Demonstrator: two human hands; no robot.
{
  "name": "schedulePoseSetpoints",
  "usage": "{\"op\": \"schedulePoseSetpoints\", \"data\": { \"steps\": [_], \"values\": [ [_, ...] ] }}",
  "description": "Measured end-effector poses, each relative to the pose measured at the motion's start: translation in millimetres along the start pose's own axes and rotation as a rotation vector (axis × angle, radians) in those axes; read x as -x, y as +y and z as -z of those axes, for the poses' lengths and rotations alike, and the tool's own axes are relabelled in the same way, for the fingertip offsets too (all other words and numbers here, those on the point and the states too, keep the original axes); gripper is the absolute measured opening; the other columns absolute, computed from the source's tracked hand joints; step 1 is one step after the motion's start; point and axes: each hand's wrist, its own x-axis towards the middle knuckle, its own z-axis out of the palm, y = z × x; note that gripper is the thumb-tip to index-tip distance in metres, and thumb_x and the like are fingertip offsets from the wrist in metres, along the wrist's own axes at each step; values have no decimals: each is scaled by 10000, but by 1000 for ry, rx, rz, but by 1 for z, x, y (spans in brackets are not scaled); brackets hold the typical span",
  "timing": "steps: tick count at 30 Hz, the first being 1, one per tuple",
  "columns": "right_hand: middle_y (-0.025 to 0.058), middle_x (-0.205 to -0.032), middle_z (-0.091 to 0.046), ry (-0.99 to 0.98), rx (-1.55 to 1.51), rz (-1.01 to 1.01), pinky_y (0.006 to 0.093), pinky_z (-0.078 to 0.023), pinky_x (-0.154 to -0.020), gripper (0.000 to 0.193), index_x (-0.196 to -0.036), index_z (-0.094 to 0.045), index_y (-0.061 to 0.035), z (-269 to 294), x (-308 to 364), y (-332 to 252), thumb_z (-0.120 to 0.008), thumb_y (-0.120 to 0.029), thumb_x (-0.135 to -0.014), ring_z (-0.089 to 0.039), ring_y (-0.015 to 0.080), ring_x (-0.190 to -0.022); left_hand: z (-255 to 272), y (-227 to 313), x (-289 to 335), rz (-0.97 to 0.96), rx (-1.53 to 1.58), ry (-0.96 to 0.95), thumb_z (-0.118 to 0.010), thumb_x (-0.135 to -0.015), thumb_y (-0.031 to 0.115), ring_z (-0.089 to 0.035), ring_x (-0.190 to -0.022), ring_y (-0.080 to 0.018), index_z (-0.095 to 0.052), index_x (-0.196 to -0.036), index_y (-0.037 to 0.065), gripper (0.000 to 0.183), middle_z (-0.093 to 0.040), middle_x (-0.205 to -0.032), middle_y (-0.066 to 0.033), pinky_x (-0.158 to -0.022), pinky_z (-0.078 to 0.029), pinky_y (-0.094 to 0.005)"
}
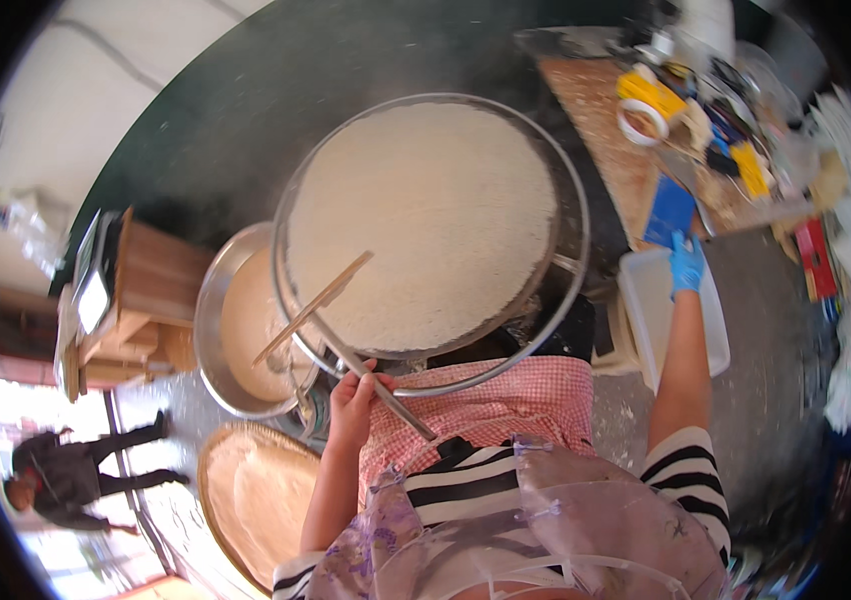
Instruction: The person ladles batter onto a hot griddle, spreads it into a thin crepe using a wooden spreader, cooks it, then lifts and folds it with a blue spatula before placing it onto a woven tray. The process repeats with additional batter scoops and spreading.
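My bare left hand (353, 392) is closed round the long handle of a wooden T-shaped batter spreader (318, 303). Its crossbar hangs over the left edge of a large round griddle, beside a metal bowl (216, 372) of pale batter (249, 318). A pale sheet of batter (426, 220) covers most of the griddle, inside a metal ring (582, 200). Out to the right, my right hand (687, 264), in a blue glove, has its fingers at the near edge of a flat blue scraper (671, 210). The fingertips are partly hidden against it.
Below the right hand stands a white plastic tub (714, 340). A cluttered wooden board (596, 110) holds a white bowl (643, 122), yellow packets and tools. Left are a wooden cabinet (151, 285) and a wide round tray (208, 485) of pale contents. A person (66, 475) is farther left.
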Motion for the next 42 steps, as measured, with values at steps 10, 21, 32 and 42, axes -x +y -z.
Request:
{"op": "schedulePoseSetpoints", "data": {
  "steps": [10,21,32,42],
  "values": [
    [12,-1101,-548,-461,-923,-381,291,-404,-825,481,-1239,-471,-68,24,86,-40,-585,-328,-850,-502,122,-943,5,-8,32,-222,203,2,-499,-893,113,-603,-807,-197,-476,-1109,-19,255,-605,-892,-110,-744,-497,-314],
    [53,-1010,-600,-1223,-349,-255,223,-419,-802,402,-1125,-536,63,-79,258,-235,-607,-201,-830,-547,107,-894,42,12,6,-127,248,-192,-342,-945,404,-300,-411,-66,-511,-1069,42,418,-335,-534,29,-392,-270,-213],
    [99,-1014,-598,-1658,-293,-199,254,-460,-775,502,-1150,-493,72,-115,338,-356,-584,-302,-828,-568,144,-882,101,22,12,27,81,5,-349,-954,361,-324,-421,-66,-533,-999,-17,423,-358,-540,23,-393,-281,-210],
    [194,-943,-611,-1174,343,961,349,-478,-780,355,-1077,-567,-13,-308,314,-379,-593,-76,-729,-605,287,-863,155,7,32,-48,412,239,-359,-951,366,-320,-388,-72,-505,-1007,-28,423,-363,-520,5,-364,-256,-208]
  ]
}}
